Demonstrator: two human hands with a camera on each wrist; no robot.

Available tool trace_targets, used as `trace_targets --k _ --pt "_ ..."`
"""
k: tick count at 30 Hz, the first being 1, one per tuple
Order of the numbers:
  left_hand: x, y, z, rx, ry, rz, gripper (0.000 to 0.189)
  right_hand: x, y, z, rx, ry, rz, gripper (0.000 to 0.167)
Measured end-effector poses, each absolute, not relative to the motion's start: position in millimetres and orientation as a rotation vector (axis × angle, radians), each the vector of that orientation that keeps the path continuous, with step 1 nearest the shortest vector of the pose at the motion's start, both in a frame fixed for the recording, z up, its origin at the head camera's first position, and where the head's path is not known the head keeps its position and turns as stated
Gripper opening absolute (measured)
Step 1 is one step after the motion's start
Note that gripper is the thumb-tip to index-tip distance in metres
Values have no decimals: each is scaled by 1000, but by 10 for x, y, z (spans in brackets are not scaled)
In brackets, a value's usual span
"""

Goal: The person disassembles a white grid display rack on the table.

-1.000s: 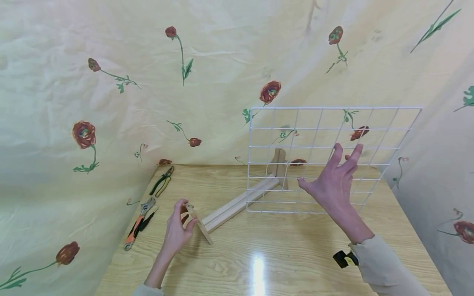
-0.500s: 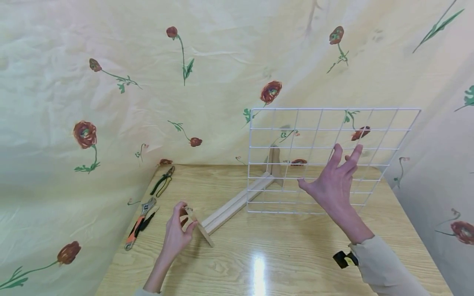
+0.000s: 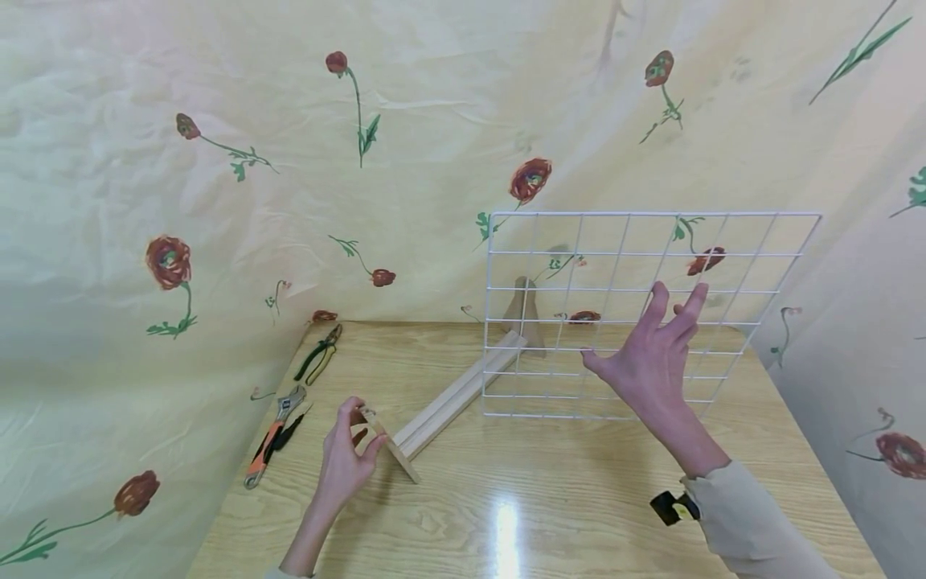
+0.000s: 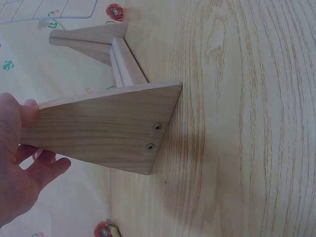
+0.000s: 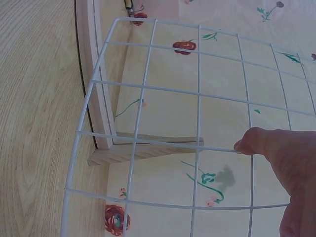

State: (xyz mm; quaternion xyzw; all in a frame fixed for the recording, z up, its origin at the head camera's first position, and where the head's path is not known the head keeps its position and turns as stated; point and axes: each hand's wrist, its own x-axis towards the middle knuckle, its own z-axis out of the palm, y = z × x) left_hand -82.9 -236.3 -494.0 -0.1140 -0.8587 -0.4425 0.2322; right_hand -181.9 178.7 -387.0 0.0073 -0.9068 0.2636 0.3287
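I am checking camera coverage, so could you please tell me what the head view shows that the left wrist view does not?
Only the head view shows the right hand spread against the upright white wire grid, plus the pliers and wrench on the table. Only the left wrist view shows the two screws in the triangular end piece. Both show the left hand gripping that end piece of the wooden stand.

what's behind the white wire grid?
Through the wire grid you can see the far wooden foot of the wooden stand and the flowered cloth. The right hand covers some.
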Motion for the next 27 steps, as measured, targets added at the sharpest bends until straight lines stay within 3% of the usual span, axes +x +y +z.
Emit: trace_targets --k 27 --pt "-778 -2391 -4973 -341 -2350 -1097 72 -1822 1781 -3929 29 -2364 684 132"
